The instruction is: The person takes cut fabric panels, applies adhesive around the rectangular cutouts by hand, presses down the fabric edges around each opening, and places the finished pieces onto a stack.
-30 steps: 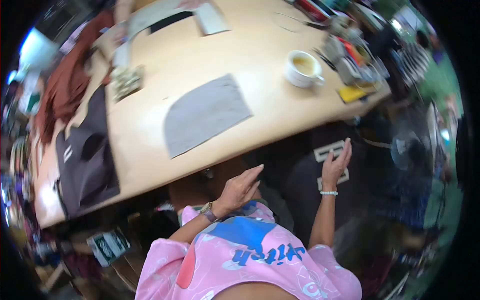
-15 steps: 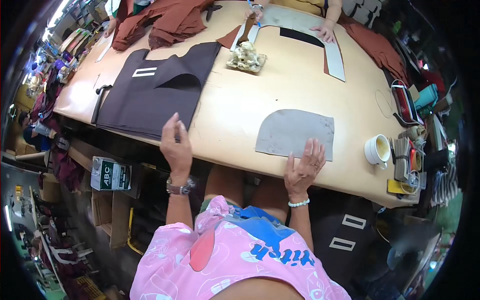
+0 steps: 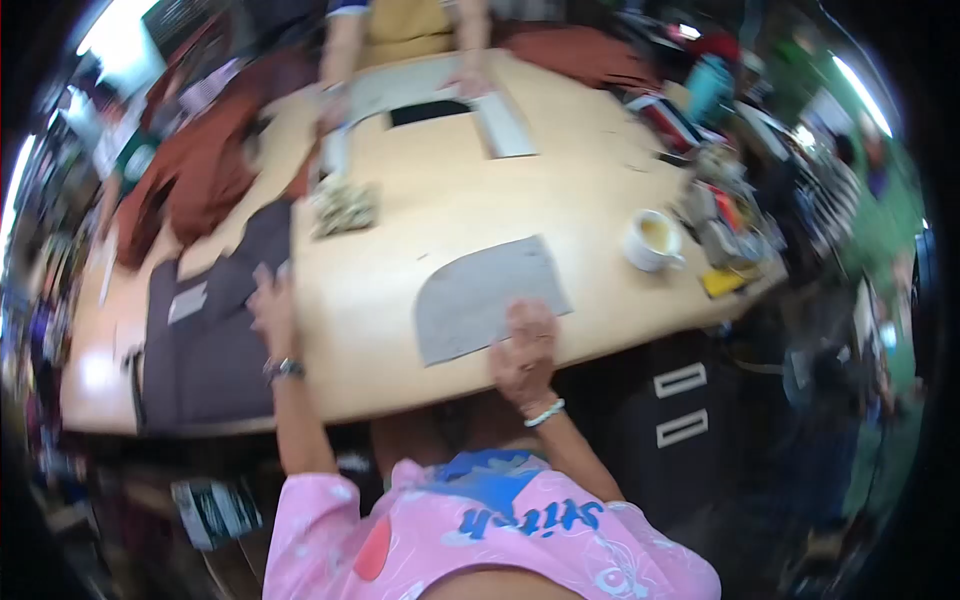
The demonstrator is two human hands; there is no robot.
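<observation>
My left hand (image 3: pixel 272 312) is over the right edge of a stack of dark cut fabric (image 3: pixel 215 365), fingers apart and slightly blurred; whether it presses on the cloth I cannot tell. A pale rectangular marking (image 3: pixel 187 303) shows on this stack. My right hand (image 3: pixel 525 350) lies on the near right edge of a flat grey piece with one rounded corner (image 3: pixel 475 295), fingers stretched forward and smeared by motion. Both hands appear to hold nothing.
Across the table (image 3: pixel 400 385), another person's hands rest on a pale U-shaped pattern (image 3: pixel 508 130). A crumpled whitish lump (image 3: pixel 345 207) sits mid-table. At right stand a white cup (image 3: pixel 652 242) and assorted tools. Rust-brown fabric (image 3: pixel 205 165) lies far left.
The view has turned and blurred. My left hand has moved forward onto the dark stack's edge. My right hand stays on the grey piece, which now sits more tilted in view.
</observation>
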